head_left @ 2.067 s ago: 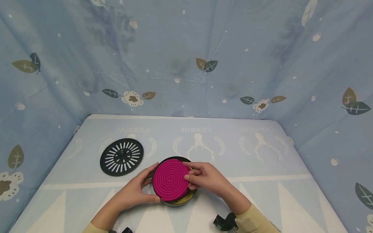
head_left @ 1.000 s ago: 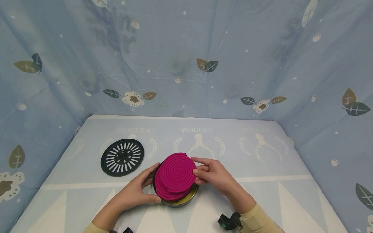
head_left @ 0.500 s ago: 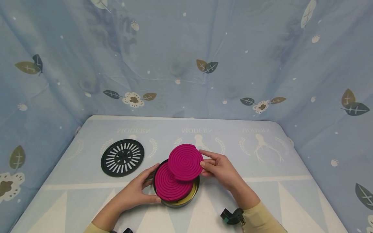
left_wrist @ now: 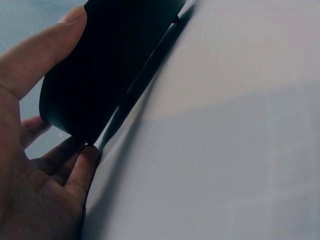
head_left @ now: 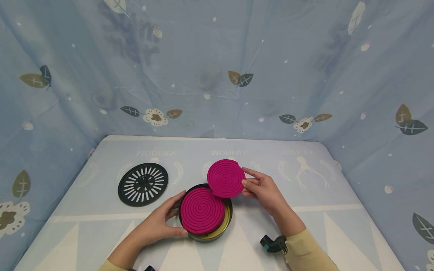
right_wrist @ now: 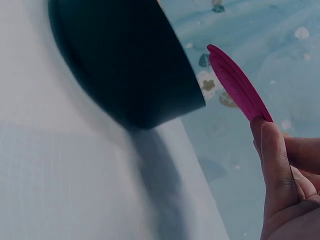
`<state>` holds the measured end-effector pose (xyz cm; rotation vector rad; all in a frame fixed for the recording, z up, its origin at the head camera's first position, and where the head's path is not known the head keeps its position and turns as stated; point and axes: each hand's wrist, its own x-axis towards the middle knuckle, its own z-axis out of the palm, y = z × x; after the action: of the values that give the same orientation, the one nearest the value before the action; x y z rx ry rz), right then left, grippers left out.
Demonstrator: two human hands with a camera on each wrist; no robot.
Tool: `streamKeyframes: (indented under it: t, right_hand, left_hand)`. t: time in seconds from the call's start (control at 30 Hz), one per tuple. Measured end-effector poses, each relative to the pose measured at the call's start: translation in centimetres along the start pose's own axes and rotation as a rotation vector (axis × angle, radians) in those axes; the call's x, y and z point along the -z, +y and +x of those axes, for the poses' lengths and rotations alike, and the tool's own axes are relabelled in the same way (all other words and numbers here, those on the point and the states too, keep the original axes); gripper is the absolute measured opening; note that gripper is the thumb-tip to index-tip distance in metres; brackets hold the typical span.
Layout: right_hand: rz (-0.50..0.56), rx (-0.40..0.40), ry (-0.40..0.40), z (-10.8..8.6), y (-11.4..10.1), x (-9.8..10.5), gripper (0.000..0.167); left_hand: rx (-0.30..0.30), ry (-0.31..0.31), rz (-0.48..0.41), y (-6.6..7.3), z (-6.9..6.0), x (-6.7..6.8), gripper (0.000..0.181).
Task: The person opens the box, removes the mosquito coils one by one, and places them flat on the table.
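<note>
My right hand (head_left: 266, 190) pinches a magenta spiral mosquito coil (head_left: 226, 178) by its right edge, between thumb and fingers. In the right wrist view this coil (right_wrist: 237, 82) shows nearly edge-on, raised apart from the dark tin (right_wrist: 125, 65). More magenta coil (head_left: 202, 210) lies inside the round tin (head_left: 208, 239), whose yellow inner floor shows at the lower right. My left hand (head_left: 159, 222) grips the tin from its left side; in the left wrist view the thumb (left_wrist: 47, 50) is against the tin's wall (left_wrist: 100, 65) and the fingers are lower down.
A black round lid with radial slots (head_left: 143, 184) lies flat on the table, left of the tin. Patterned cloth (head_left: 217, 67) hangs behind and at both sides of the table (head_left: 305, 226). Dark wrist devices (head_left: 274, 244) are on the forearms.
My right hand has lifted the top coil off the one below and carried it up and to the right. The left hand keeps its hold on the tin.
</note>
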<state>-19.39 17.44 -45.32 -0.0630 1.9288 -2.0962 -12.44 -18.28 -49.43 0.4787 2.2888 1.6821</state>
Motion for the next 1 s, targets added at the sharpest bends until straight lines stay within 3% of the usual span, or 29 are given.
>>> streamKeyframes:
  t: [0.67, 1.0]
  right_hand:
    - [0.073, 0.004, 0.15, 2.9, 1.3, 2.4, 0.054]
    - [0.077, -0.022, 0.185, 4.4, 1.2, 3.0, 0.053]
  left_hand:
    - [0.024, 0.004, 0.007, 0.1, 0.0, 0.1, 0.115]
    - [-0.014, 0.001, -0.003, -0.2, 0.0, 0.1, 0.114]
